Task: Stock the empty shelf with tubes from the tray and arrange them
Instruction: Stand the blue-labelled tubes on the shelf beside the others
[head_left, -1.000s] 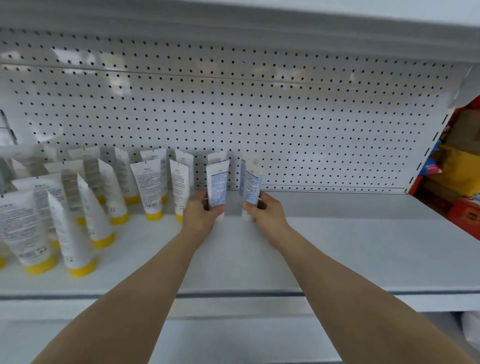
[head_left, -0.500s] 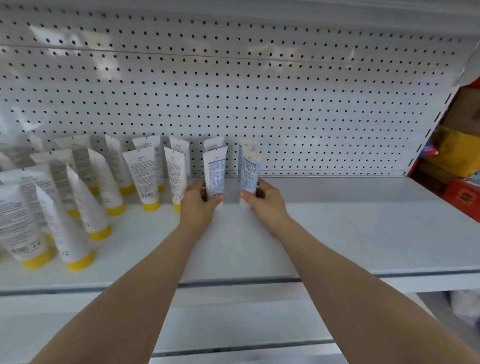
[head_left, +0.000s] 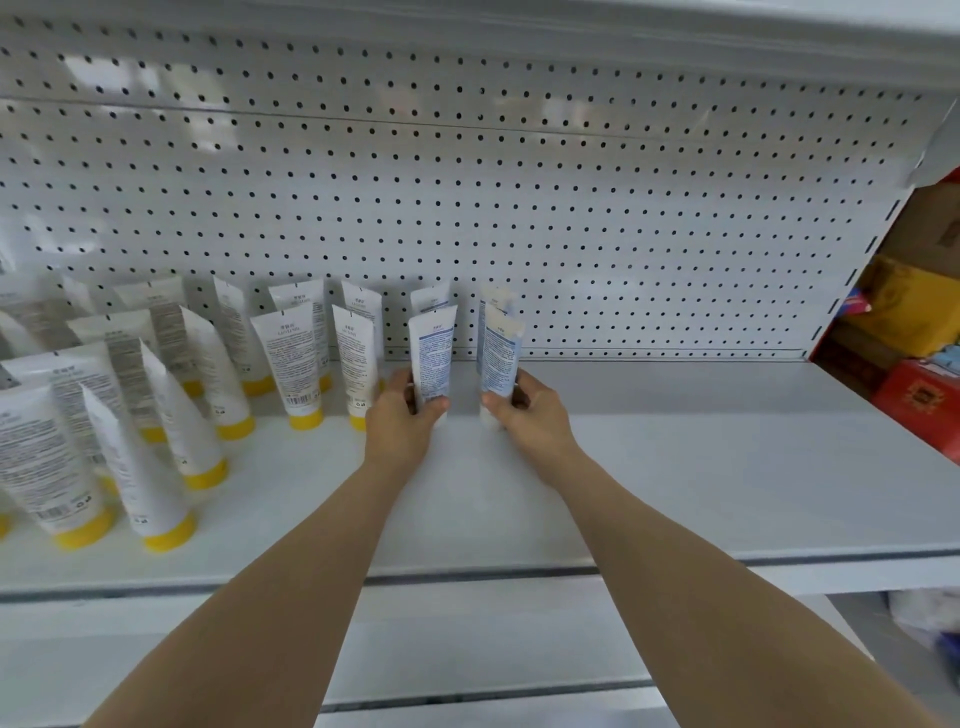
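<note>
Rows of yellow-capped tubes (head_left: 283, 364) stand on the shelf (head_left: 675, 478), and just right of them the left hand (head_left: 402, 423) grips one blue tube (head_left: 432, 353) upright and the right hand (head_left: 532, 418) another (head_left: 498, 358), so probably over half remains unstocked.

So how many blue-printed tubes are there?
4. The left tube is in the left hand, the right tube in the right hand; the rear left tube and rear right tube stand just behind them. More may be hidden.
</note>
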